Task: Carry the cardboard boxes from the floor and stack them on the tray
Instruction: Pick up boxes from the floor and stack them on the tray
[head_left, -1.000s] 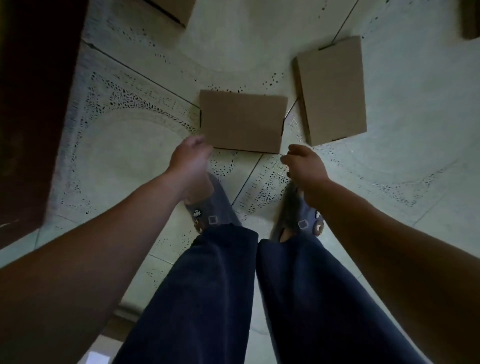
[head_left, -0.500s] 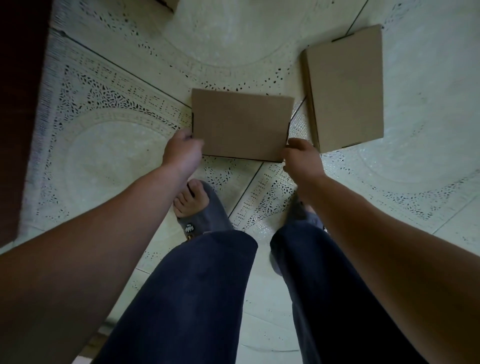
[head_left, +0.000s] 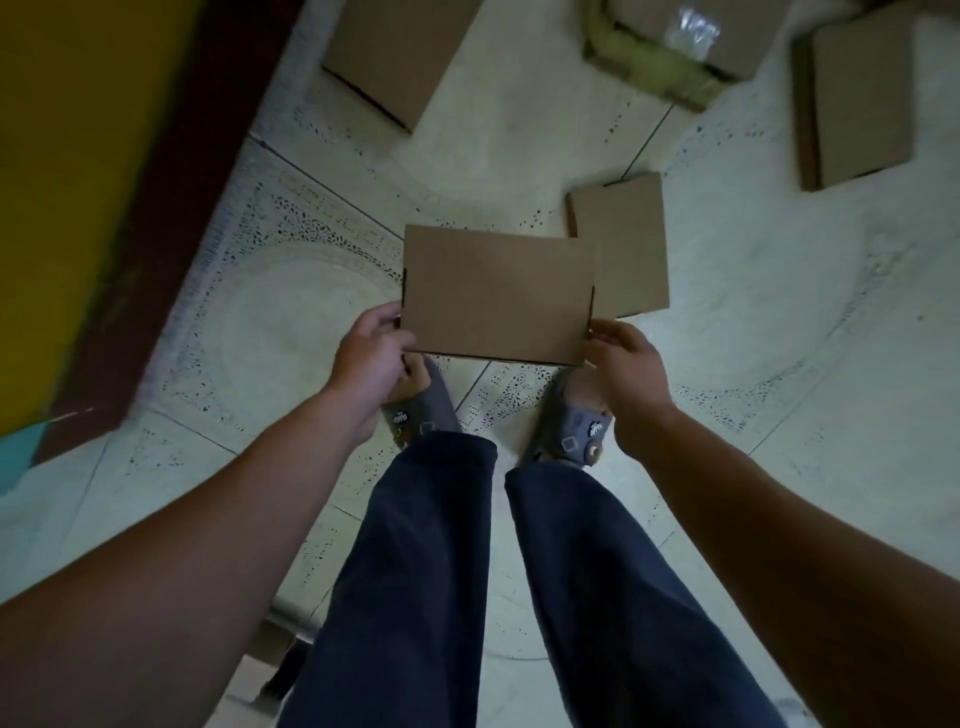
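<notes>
L hand (head_left: 375, 353) & R hand (head_left: 626, 364) fingers clamped on closed cardboard box (head_left: 496, 296); contents unseen.

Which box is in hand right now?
The centre box, held at its near corners by the left hand and right hand. The others lie untouched on the floor, including the neighbour box partly hidden behind it.

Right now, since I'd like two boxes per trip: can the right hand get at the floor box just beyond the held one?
Probably not as is: the right hand grips the held box, shared with the left hand. The floor box lies just beyond, with nothing else in between.
</notes>
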